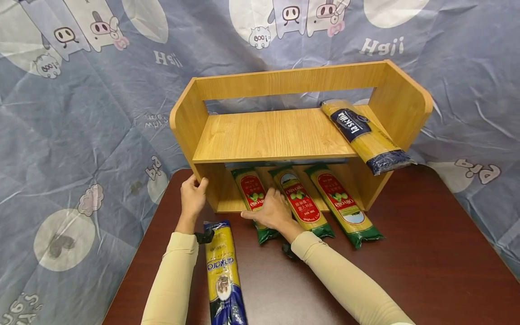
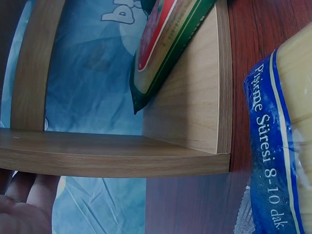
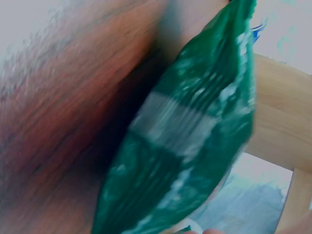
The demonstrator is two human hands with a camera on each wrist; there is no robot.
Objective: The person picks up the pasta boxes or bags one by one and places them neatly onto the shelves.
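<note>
My left hand (image 1: 193, 198) holds the front edge of the wooden shelf's (image 1: 260, 135) left side panel; in the left wrist view its fingers (image 2: 41, 195) lie against the panel's outer face. My right hand (image 1: 273, 211) grips the leftmost green-and-red spaghetti packet (image 1: 251, 187) across its width, thumb on the left side and fingers on the right. This packet slants out of the lower compartment. Its green end (image 3: 170, 131) fills the right wrist view, slightly blurred. Two similar packets, a middle one (image 1: 302, 203) and a right one (image 1: 339, 198), lie beside it.
A yellow-and-blue spaghetti packet (image 1: 223, 275) lies on the dark red table (image 1: 438, 253) near my left forearm. Another pasta packet with a navy label (image 1: 361, 135) lies slanted on the upper shelf, its end overhanging the front. A patterned grey-blue cloth (image 1: 101, 135) hangs behind.
</note>
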